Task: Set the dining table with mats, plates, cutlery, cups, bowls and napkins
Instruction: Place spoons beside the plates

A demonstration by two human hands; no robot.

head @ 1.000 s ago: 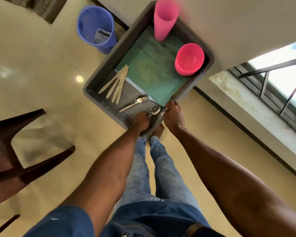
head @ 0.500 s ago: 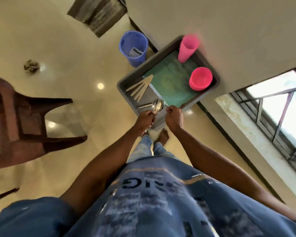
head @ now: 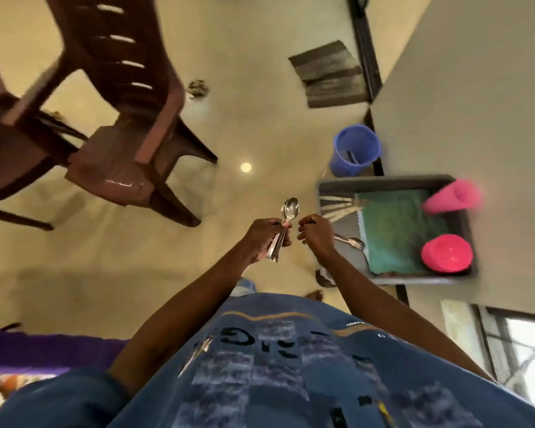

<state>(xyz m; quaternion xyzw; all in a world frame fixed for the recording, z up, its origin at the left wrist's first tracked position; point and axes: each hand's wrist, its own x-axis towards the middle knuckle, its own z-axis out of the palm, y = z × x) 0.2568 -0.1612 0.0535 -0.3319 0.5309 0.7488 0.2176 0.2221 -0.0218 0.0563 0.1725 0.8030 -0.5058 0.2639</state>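
Spoons (head: 286, 222) gripped in left hand (head: 264, 237); right hand (head: 317, 234) curled, holding nothing.

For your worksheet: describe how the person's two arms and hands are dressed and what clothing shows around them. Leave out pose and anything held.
Both arms are bare from the short sleeves down, and the left hand and right hand wear no gloves; no rings, watch or bands can be made out. The blue T-shirt carries a faded blocky print with dark lettering and a thin tan line across the chest.

Steel spoons (head: 286, 222) in the left hand (head: 267, 239), right hand (head: 317, 234) curled beside, grey tray (head: 383, 180) nearby.
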